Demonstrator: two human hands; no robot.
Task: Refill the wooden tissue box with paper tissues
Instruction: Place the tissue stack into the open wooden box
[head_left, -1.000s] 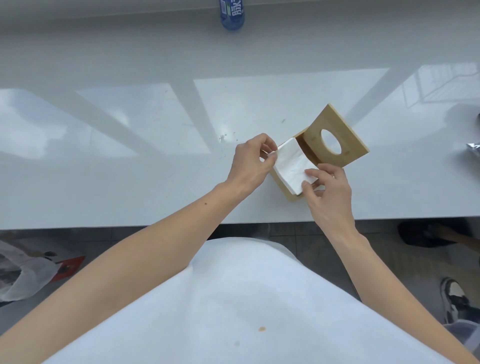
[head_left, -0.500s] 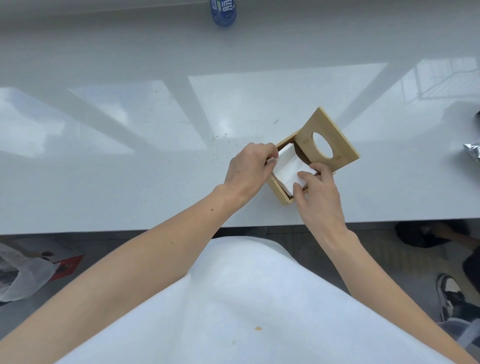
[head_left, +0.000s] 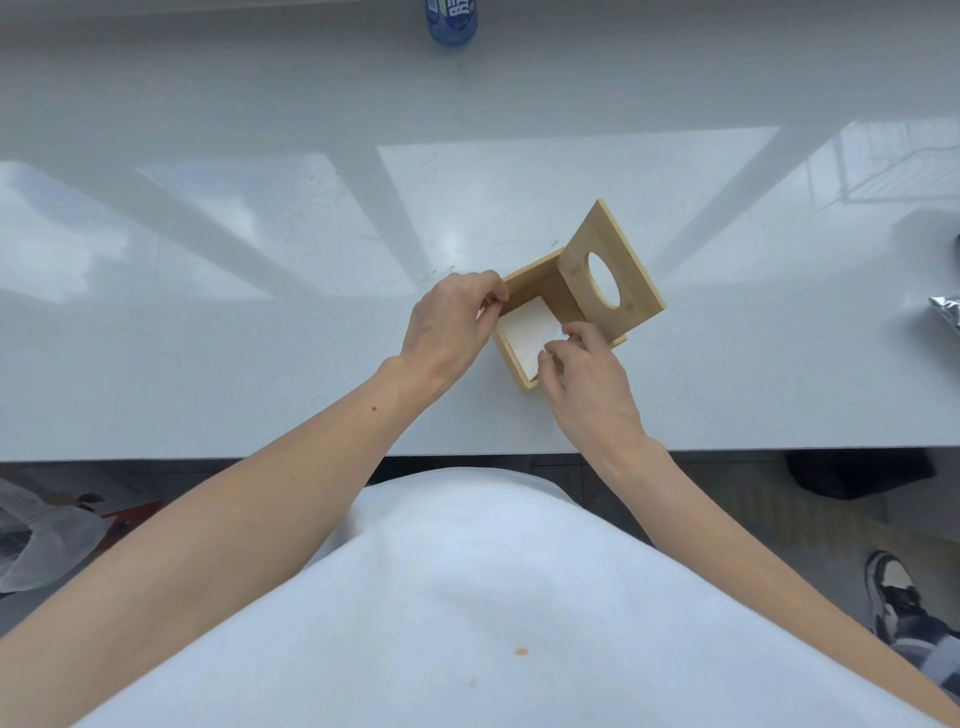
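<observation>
The wooden tissue box (head_left: 524, 285) stands on the white counter near its front edge. Its lid (head_left: 631, 291), which has an oval hole, is swung up on the right side. A stack of white paper tissues (head_left: 527, 332) lies flat inside the box, below the rim. My left hand (head_left: 449, 330) is at the box's far-left corner, fingers curled and pinched at the corner of the tissues. My right hand (head_left: 589, 376) reaches in from the near side. Its fingertips are on the near-right part of the stack and hide that corner.
A blue bottle (head_left: 451, 21) stands at the counter's far edge. A crumpled silver wrapper (head_left: 946, 318) lies at the right edge of view. The counter's front edge (head_left: 208, 453) runs just below my wrists. Bags lie on the floor at the left, and a shoe at the right.
The tissue stack has gone from tilted above the rim to flat inside the box, and both hands came down with it. The view has shifted a little.
</observation>
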